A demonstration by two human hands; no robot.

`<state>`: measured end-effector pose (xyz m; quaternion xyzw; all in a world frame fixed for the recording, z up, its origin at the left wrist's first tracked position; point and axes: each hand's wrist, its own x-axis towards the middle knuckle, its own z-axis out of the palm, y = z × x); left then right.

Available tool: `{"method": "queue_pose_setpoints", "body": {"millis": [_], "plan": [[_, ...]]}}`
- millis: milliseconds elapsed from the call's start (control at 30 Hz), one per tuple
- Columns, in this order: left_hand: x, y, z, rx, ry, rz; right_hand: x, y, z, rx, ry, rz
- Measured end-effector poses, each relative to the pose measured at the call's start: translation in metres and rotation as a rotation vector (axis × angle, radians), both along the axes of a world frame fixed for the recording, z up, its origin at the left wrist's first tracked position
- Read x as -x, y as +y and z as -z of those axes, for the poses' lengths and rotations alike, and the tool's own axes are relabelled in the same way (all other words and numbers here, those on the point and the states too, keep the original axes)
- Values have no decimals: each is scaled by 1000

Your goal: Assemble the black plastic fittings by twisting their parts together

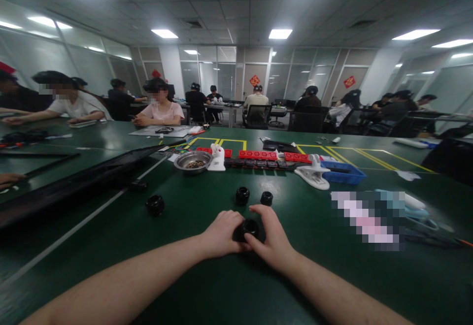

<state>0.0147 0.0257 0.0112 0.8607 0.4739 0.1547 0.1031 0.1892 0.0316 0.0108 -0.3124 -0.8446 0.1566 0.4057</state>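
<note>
A round black part (250, 226) with a hollow top is between my two hands at the middle of the green table. My left hand (224, 234) is closed against its left side, with the far fingers partly hidden. My right hand (271, 236) curves around its right side, thumb at the near edge and index finger reaching over beyond it. Just past my hands stand two similar black parts, one (242, 195) at the left and a smaller one (266, 198) at the right. Another black part (154, 205) sits farther left.
Behind are a metal bowl (192, 161) of small pieces, red strips (257, 154), white stands (217, 158) and a blue tray (342, 172). A long black panel (84, 179) lies left. A cable bundle (430, 224) lies right. Several people sit beyond.
</note>
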Motion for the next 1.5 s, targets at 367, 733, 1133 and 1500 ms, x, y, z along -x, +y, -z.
{"method": "queue_pose_setpoints", "body": {"millis": [367,733,1133,1500], "plan": [[-1,-1,-2,31,-20,-7,-1,-2,-2,49,-23,-130],[0,0,1,-1,-5,2,0,0,0,84,-9,-39],[-1,-2,-3,7,1,-3,2,4,4,103,-2,58],[0,0,-2,23,-8,1,-2,0,0,87,-19,-83]]}}
